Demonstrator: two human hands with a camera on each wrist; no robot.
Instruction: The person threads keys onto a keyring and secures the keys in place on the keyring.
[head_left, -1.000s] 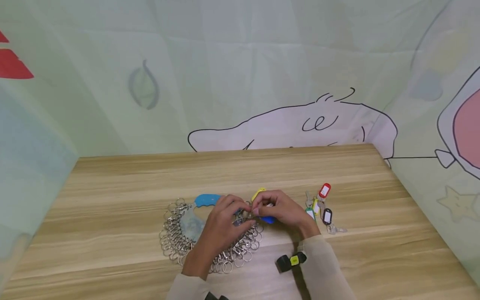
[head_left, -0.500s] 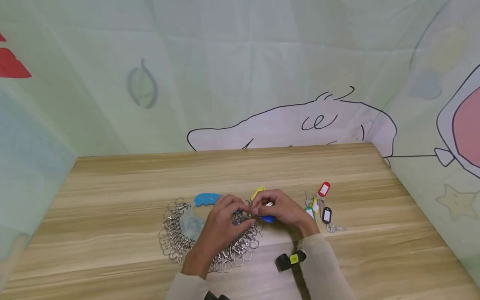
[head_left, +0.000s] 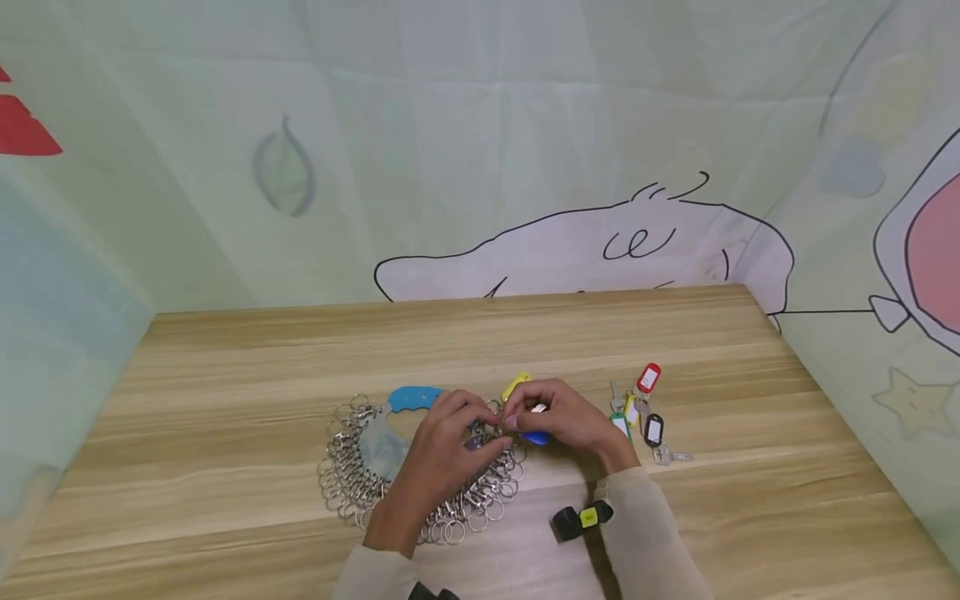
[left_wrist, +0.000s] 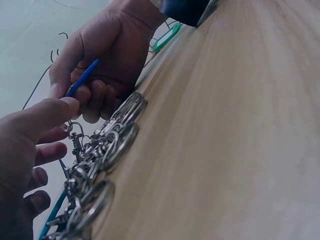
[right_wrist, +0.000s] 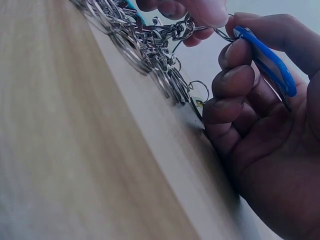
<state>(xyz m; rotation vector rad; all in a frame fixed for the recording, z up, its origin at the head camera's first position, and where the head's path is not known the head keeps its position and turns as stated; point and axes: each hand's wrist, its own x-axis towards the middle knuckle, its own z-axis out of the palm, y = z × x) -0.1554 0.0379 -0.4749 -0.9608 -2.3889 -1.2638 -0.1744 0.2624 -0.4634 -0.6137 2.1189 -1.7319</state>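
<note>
A flat plate (head_left: 381, 450) with a blue handle (head_left: 414, 398) lies on the table, its edge hung with many metal clasps and split rings (right_wrist: 142, 47). My left hand (head_left: 450, 437) pinches one of these rings between thumb and forefinger. Facing it, my right hand (head_left: 562, 414) pinches the small ring of a blue key tag (right_wrist: 275, 65). The tag lies against the right palm, beside what looks like a key's edge. Both rings meet at the fingertips; whether they are linked is hidden. A yellow key tag (head_left: 516, 387) lies just beyond the right hand.
Right of the hands lie loose keys with a red tag (head_left: 649, 378), a black tag (head_left: 654, 430), a green tag (head_left: 619, 424) and another yellow tag (head_left: 632, 411). A printed cloth wall (head_left: 480, 167) stands behind the wooden table (head_left: 247, 358).
Both hands stay in place, with barely any shift at the fingertips. The camera view moves very slightly.
</note>
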